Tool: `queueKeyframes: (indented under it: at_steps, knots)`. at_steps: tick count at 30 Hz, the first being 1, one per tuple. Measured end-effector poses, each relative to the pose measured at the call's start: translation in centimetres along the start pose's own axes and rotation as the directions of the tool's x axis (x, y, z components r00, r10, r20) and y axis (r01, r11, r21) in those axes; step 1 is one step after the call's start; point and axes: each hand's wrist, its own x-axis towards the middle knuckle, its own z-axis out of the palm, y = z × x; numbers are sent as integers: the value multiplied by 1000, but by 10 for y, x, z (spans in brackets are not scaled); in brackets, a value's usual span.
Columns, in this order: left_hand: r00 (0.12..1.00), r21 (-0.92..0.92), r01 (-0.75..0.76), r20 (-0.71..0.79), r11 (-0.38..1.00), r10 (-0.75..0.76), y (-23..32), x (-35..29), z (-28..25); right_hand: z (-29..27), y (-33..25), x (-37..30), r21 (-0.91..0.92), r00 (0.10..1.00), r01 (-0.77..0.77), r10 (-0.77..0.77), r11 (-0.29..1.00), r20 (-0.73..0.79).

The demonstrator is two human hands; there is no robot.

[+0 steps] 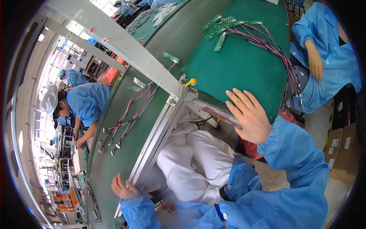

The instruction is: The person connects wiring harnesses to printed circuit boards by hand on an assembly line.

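My right hand is open, its fingers stretched over the near edge of the green mat; I cannot tell whether it touches the surface. Nothing is in it. Beside the aluminium rail of the conveyor, my left hand is also open and empty, fingers extended. Several narrow green circuit boards lie in a pile on the mat's far part, and their red and black cables trail over its right edge. More cables rest on the green conveyor belt with a few small boards.
A white metal beam slants across to the table corner, where a yellow clip sits. At right sits a person in blue, near cardboard boxes. Another worker leans in beyond the conveyor. A red bag is under the table.
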Motion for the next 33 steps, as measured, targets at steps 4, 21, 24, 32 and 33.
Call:
queueKeyframes:
  at_steps: [4,21,24,32,33]
  knots:
    - [1000,4,-12,9,1000,12,-6,-4,1,-4,-4,-1,15,1000,-4,3,1000,20]
    - [998,13,-50,-47,999,51,-9,2,6,-1,-3,3,47,1000,-27,27,999,-2]
    - [996,10,-48,-71,999,48,-9,1,8,-1,-5,3,26,999,-29,28,999,17]
    - [999,-23,-27,-35,999,26,-6,-10,2,-6,-7,-9,50,1000,-10,9,999,15]
    - [999,-20,-33,-22,999,33,-7,-12,1,-7,-8,-9,28,1000,-16,16,999,0]
